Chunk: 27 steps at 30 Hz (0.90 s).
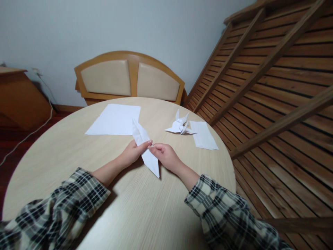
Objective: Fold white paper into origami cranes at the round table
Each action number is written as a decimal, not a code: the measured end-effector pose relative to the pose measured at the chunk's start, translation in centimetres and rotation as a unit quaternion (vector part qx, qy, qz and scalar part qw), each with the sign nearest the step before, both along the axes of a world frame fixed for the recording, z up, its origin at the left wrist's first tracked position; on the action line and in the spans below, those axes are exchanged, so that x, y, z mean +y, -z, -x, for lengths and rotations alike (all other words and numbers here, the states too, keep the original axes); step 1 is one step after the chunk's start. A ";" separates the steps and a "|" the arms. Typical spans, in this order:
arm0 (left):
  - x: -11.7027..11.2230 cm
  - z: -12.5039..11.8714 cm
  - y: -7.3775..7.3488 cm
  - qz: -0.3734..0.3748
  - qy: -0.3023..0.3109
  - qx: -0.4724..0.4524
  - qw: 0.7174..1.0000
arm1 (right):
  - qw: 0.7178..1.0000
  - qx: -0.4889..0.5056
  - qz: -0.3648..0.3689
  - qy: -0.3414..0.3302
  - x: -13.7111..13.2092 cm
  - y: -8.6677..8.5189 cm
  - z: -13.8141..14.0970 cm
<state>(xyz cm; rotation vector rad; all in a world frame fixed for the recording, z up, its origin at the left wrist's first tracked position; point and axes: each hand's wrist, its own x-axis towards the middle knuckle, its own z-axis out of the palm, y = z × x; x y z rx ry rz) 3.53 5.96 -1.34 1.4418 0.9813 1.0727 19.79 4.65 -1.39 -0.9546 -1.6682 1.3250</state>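
A long, narrow folded white paper piece point(144, 146) lies pointed across the middle of the round wooden table point(78, 163). My left hand point(134, 152) pinches it from the left, fingers closed on its middle. My right hand point(166, 157) pinches the same spot from the right, with the fingers curled. Both fingertips meet at the fold, and the lower tip of the paper points toward me.
Flat white sheets point(114, 119) lie at the far left of the table. A finished folded paper crane point(180, 125) stands at the far right beside a small stack of paper point(204, 136). A padded wooden chair back point(130, 78) stands behind. A slatted wooden frame point(273, 86) leans at the right.
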 end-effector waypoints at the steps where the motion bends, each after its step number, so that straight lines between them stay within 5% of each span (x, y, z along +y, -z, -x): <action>1: -0.1 0.0 0.0 0.005 0.016 0.000 1.000 | 1.000 -0.001 0.000 0.018 0.1 0.0 -0.1; 5: -0.4 0.1 -0.6 0.009 0.121 0.023 0.992 | 0.998 0.004 0.032 0.059 0.2 -0.2 -0.3; 9: -0.6 0.1 -1.1 0.020 0.186 0.066 0.980 | 0.998 -0.004 -0.012 0.057 0.1 -0.6 -0.3; 16: -0.5 0.3 -0.7 0.023 0.187 0.113 0.976 | 0.999 -0.002 -0.041 0.034 0.1 -0.5 0.0; 22: -0.4 0.2 -0.9 0.031 0.179 0.101 0.978 | 0.992 -0.004 -0.089 0.093 0.3 -0.6 -0.1; 27: -0.5 0.0 -1.0 0.063 0.176 0.076 0.979 | 0.992 0.010 -0.054 0.111 0.3 -0.4 -0.3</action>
